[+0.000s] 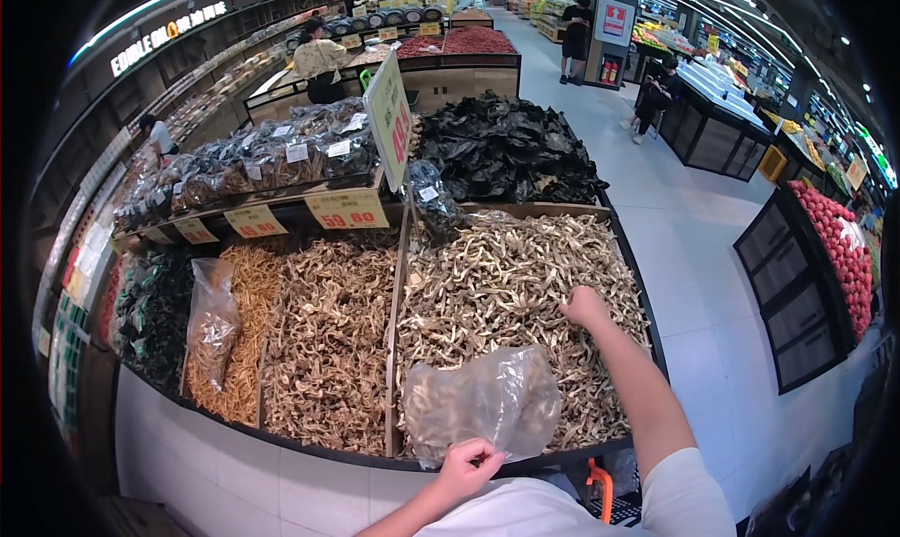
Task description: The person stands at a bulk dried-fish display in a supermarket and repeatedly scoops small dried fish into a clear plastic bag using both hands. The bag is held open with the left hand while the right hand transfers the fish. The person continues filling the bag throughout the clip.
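My left hand (472,464) pinches the edge of a clear plastic bag (485,396) at the front of the display. The bag lies spread over pale brown dried strips, perhaps dried mushrooms (513,277), and its cloudy film blurs whatever is inside or under it. Farther back on the right, my right hand (585,307) is at the surface of the same strips with its fingers curled together. Whether a piece sits between those fingertips cannot be made out.
Wooden dividers (395,340) separate the bins. Browner dried strips (330,340) fill the neighbouring bin, and a filled plastic bag (212,326) lies on orange strands (253,305). Behind rise a price sign (388,119) and black dried sheets (499,147). An orange handle (599,488) stands near my waist.
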{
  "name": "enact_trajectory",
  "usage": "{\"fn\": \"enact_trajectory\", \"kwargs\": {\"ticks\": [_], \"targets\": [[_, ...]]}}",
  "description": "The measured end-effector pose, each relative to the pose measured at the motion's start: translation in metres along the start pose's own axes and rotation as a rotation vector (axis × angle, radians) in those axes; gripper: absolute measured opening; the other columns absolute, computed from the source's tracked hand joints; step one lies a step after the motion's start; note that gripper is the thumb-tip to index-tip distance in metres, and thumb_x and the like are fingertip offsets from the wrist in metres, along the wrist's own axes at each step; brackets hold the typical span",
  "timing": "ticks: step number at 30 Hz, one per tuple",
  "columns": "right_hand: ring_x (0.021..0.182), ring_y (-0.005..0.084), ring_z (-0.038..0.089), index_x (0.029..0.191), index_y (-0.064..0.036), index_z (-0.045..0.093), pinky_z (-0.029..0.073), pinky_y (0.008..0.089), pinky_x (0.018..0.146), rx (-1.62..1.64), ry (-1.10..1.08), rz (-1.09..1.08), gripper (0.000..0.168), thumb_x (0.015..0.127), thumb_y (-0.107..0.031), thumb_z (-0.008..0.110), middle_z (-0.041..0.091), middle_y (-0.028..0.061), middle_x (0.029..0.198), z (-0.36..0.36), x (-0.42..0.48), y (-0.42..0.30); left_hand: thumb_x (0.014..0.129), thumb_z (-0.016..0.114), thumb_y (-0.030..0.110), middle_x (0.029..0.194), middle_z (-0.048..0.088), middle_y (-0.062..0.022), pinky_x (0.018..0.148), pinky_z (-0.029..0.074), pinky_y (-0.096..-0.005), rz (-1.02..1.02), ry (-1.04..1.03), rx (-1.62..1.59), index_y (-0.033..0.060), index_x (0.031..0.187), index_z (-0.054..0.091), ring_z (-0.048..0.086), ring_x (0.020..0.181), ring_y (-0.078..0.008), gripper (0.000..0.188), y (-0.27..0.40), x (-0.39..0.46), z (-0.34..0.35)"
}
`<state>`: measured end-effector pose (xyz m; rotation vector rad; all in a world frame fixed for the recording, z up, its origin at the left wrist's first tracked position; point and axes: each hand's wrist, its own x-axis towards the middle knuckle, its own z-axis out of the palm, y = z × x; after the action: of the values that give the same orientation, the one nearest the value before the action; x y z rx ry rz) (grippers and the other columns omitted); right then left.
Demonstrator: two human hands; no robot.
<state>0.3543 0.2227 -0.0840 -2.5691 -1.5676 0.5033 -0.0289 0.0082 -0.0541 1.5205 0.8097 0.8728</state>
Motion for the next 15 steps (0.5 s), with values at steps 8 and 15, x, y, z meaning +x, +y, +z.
{"fn": "enact_trajectory", "kwargs": {"ticks": [8,15], "targets": [[0.099,0.0357,0.074,0.101,-0.004,0.077,0.059,0.0454,0.089,-0.065,0.076,0.047,0.031,0.081,-0.028,0.077,0.076,0.0186,0.104,0.007,-0.001,-0.007,0.093,0.074,0.008,0.071,0.061,-0.0026,0.056,0.043,-0.0245,0.019,-0.013,0.011,-0.0023,0.081,0.064,0.053,0.062,-0.0066,0.019,0.001,0.002,0.001],[0.061,0.0181,0.065,0.078,-0.004,0.069,0.053,0.0338,0.063,0.554,0.209,-0.063,0.022,0.081,-0.024,0.077,0.072,0.0088,0.076,0.003,-0.017,0.031,0.090,0.076,0.007,0.070,0.059,-0.0023,0.056,0.040,-0.0251,0.018,-0.051,0.000,0.0004,0.077,0.063,0.051,0.062,-0.0076,0.020,0.004,0.009,0.003]]}}
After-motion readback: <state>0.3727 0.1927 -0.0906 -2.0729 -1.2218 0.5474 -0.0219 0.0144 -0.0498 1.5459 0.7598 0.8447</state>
